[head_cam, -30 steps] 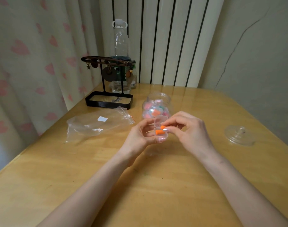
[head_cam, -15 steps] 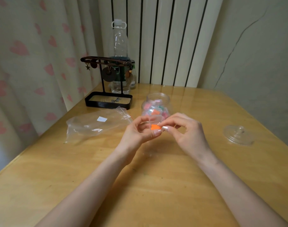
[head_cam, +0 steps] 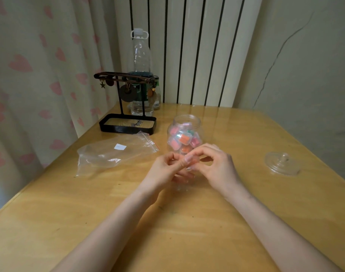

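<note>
The small clear case point(head_cam: 194, 161), an orange blur inside it, was held just above the table point(head_cam: 187, 232), a little in front of the open jar point(head_cam: 184, 122). The left hand point(head_cam: 165, 170) and the right hand point(head_cam: 218, 167) met around it, fingers curled and fingertips pinching it from either side. The fingers covered most of it, so it could not be told whether the case was open or closed.

The jar stood right behind the hands, which hid its lower part. It was packed with pink, orange and green cases point(head_cam: 184, 139) of the same kind. Its glass lid point(head_cam: 282, 163) lay well apart to the right, flat on the table. To the left lay a crumpled zip bag point(head_cam: 116, 154) with a small white label. Behind the bag stood a black jewellery stand point(head_cam: 128, 124) with pendants hanging from its bar. A tall clear bottle point(head_cam: 140, 55) stood just behind the stand, near the heart-print curtain point(head_cam: 40, 75).
</note>
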A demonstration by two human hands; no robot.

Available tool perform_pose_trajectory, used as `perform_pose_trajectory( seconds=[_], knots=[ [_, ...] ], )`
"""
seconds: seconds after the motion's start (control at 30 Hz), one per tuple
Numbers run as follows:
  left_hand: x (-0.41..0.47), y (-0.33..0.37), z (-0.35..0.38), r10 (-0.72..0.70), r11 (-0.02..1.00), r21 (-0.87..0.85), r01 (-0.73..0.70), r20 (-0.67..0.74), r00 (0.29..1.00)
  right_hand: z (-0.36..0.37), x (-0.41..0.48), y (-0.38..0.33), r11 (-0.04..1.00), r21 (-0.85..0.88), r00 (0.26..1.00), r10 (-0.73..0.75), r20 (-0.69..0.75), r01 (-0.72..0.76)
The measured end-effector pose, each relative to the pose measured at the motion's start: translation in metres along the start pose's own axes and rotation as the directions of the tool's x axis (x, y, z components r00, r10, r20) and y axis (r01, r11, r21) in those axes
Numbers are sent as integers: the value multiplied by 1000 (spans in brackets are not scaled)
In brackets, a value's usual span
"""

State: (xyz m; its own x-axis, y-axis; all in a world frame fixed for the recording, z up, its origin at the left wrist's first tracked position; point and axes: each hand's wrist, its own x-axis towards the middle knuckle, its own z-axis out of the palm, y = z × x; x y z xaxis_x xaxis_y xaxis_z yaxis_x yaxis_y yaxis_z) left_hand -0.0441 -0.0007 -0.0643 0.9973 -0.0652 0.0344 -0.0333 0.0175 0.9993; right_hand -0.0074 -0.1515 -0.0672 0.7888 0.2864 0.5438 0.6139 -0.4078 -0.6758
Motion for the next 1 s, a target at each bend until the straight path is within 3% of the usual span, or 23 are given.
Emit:
perform_pose_trajectory(
  seconds=[0.07, 0.2, 0.27, 0.33, 0.37, 0.43, 0.47, 0.53, 0.57, 0.63, 0.67, 0.77, 0.87, 1.0],
  knots=[
    [0, 3, -1, -2, 997, -73, -1, -35, 999, -2, 12, 1, 999, -24, 997, 29, -66, -31],
    [3, 1, -5, 7, 999, -46, -13, -135, 991, -7, 77, 0, 970, 167, 913, 225, -342, -176],
    [6, -5, -6, 76, 995, 76, -62, -208, 975, -8, 112, 6, 963, 143, 920, 261, -291, -228],
    [11, -9, -8, 160, 974, 197, -110, -258, 953, -9, 129, 16, 952, -72, 954, 293, -70, -298],
    [15, -7, -10, 178, 961, 252, -110, -265, 948, -15, 131, 20, 944, -139, 954, 295, -50, -299],
    [25, -2, -13, 153, 942, 329, -63, -253, 955, -42, 127, 35, 917, -232, 942, 290, -170, -324],
    [30, 1, -14, 119, 942, 334, -32, -245, 962, -60, 123, 48, 845, -363, 916, 326, -233, -393],
    [39, 4, -11, 70, 937, 348, 20, -247, 967, -97, 99, 76, 491, -659, 795, 534, -288, -569],
    [45, 3, -9, 76, 924, 381, 32, -265, 961, -112, 83, 92, 338, -713, 698, 653, -293, -615],
    [58, 1, -4, 120, 882, 469, 41, -309, 944, -131, 55, 125, 183, -709, 515, 808, -286, -681],
    [65, -1, -2, 134, 863, 503, 51, -323, 937, -136, 46, 145, 157, -709, 470, 840, -270, -687],
    [86, -7, 9, 118, 868, 489, 80, -361, 925, -147, 37, 173, 235, -673, 497, 838, -225, -701],
    [100, -18, 16, 120, 895, 439, 76, -402, 908, -145, 32, 139, 320, -597, 554, 791, -258, -736],
    [108, -27, 14, 151, 909, 416, 39, -413, 898, -124, 43, 95, 668, -405, 769, 616, -170, -624]
  ],
)
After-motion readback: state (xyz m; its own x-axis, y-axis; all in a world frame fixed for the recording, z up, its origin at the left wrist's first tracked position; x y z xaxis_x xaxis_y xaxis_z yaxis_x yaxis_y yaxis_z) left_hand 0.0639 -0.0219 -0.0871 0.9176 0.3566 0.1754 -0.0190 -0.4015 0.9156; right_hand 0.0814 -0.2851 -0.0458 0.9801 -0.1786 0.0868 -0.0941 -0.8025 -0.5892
